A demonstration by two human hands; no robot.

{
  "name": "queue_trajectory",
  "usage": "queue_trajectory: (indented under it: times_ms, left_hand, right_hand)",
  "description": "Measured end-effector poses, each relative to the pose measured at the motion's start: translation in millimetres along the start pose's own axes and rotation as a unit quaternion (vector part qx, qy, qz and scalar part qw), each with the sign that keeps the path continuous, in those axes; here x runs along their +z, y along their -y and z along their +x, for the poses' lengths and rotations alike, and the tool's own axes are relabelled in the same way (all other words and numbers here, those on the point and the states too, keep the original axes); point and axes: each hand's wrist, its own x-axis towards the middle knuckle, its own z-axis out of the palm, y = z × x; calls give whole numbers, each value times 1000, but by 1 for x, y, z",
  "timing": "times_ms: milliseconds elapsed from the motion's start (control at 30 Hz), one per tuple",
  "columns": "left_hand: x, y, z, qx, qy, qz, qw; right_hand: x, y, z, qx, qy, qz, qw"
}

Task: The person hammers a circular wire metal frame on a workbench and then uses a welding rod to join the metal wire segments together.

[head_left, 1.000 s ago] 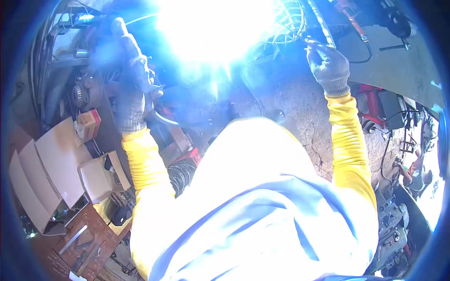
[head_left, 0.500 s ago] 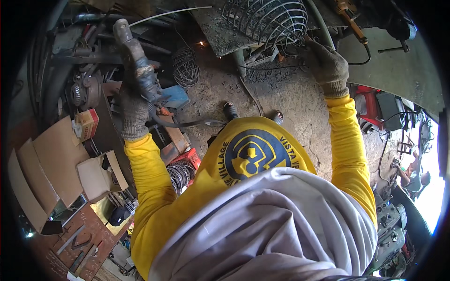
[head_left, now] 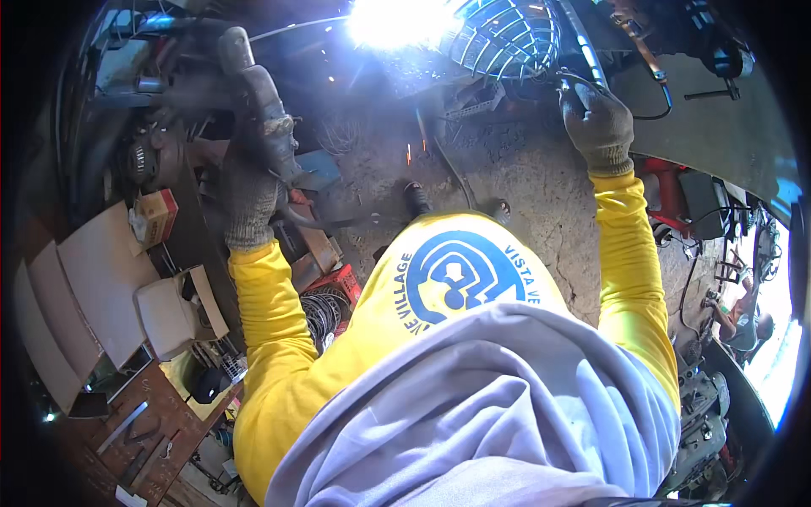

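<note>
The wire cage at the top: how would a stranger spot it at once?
Find the blinding white glare at the top edge. Just right of it, above and left of the gloved right hand, bulges the wire cage. Its curved, crossing bars form an open net, unlike the plain single tube beside it.

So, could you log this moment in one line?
left grip: holding electrode holder | rod: points into bright glare | right grip: beside wire cage
</note>
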Motion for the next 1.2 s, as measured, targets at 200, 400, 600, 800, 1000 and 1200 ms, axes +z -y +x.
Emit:
queue_trajectory:
  times_ms: [200,400,600,800,1000,1200]
  left_hand:
    - [8,2,3,-31,19,-81,996]
    - [7,29,-12,113,-101,237,960]
    - [18,58,-58,-32,-112,0,993]
    - [31,71,-109,-134,-40,-121,983]
    - [47,77,-119,-148,-11,-134,980]
    - [54,81,-114,-148,-3,-135,980]
  right_hand:
    - [-5,6,2,22,6,11,1000]
    - [3,2,0,8,-20,96,995]
    - [0,3,2,16,-9,61,998]
    - [-4,5,2,13,-5,37,999]
    - [-4,3,3,-12,-18,25,999]
    - [-4,7,4,-22,-25,18,999]
